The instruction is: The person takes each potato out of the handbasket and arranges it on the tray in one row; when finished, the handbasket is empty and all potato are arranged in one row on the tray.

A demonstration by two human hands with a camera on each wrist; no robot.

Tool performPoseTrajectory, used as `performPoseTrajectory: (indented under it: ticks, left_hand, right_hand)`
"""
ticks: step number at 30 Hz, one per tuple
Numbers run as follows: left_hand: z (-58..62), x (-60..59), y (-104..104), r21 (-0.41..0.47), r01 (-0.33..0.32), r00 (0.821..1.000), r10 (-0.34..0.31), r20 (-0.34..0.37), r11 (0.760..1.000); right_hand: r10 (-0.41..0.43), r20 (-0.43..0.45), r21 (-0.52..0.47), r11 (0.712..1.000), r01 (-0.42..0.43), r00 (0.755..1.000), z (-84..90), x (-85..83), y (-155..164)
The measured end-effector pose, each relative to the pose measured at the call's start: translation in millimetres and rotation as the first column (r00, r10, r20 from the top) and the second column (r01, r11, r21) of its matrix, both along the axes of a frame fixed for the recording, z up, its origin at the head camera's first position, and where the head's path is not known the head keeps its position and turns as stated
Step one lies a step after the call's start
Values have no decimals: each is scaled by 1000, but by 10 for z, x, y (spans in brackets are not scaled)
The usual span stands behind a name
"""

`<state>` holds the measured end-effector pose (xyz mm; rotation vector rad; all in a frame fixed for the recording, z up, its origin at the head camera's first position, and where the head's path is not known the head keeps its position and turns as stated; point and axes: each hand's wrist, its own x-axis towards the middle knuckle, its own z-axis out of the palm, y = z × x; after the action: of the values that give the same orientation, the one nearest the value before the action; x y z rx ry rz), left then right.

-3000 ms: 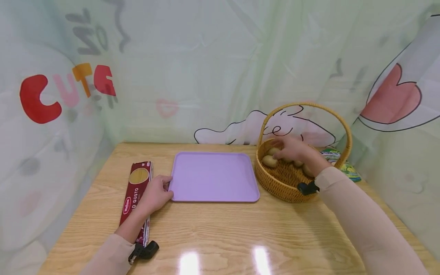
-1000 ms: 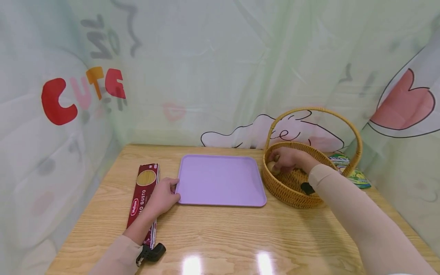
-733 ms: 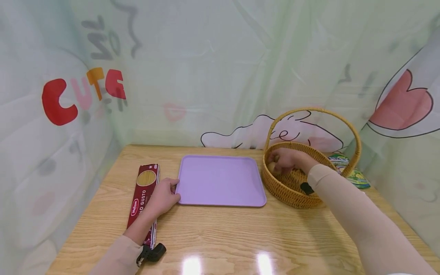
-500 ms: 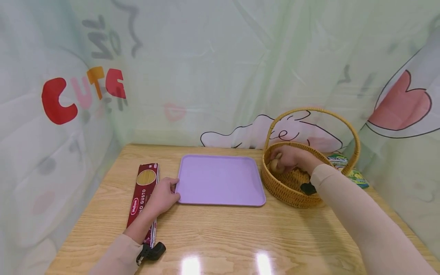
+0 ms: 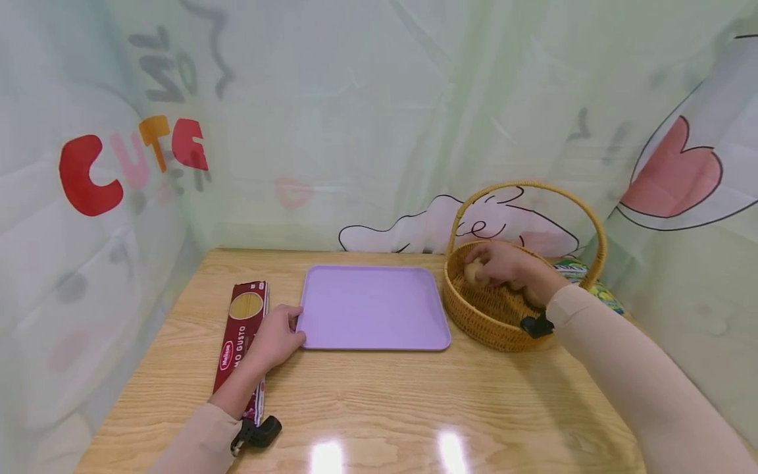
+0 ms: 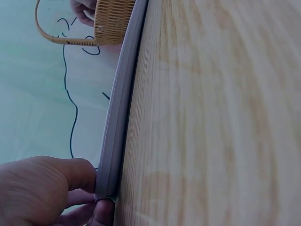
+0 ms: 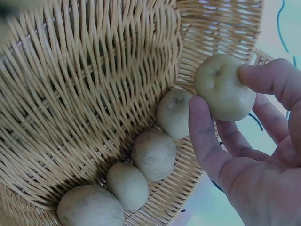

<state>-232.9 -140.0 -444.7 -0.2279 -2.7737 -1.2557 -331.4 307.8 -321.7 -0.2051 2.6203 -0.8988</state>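
Note:
My right hand (image 5: pixel 503 263) is inside the wicker basket (image 5: pixel 474 316) and pinches a small round yellow-brown fruit (image 7: pixel 225 87) between thumb (image 7: pixel 202 136) and fingertips, lifted off the basket floor. In the head view that fruit (image 5: pixel 472 271) shows at the hand's left side. Several more such fruits (image 7: pixel 154 154) lie in a row along the basket wall (image 7: pixel 94 84). My left hand (image 5: pixel 275 339) grips the near left corner of the flat purple tray (image 5: pixel 373 306), thumb on top of the rim (image 6: pixel 117 117); nothing lies on the tray.
A dark red spaghetti pack (image 5: pixel 239 329) lies on the wooden table (image 5: pixel 385 408) left of the tray, under my left forearm. A green packet (image 5: pixel 595 286) sits behind the basket. The basket's tall arched handle (image 5: pixel 527 187) spans above my right hand. Curtains close in three sides.
My right hand dipped to the left side of the basket, took hold of one fruit and has raised it slightly. My left hand has stayed on the tray's corner.

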Motion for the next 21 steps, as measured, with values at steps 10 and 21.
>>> performPoseTrajectory:
  ticks: [10,21]
  left_hand:
    - [0,10,16,-2,-20,1000,20,24,1000]
    - [10,38,29,16,-71,996,70,46,997]
  right_hand:
    - [7,-76,-61,998,-12,997,57,183,50]
    - [-26,-137,-126,992,9,990,123,374,-55]
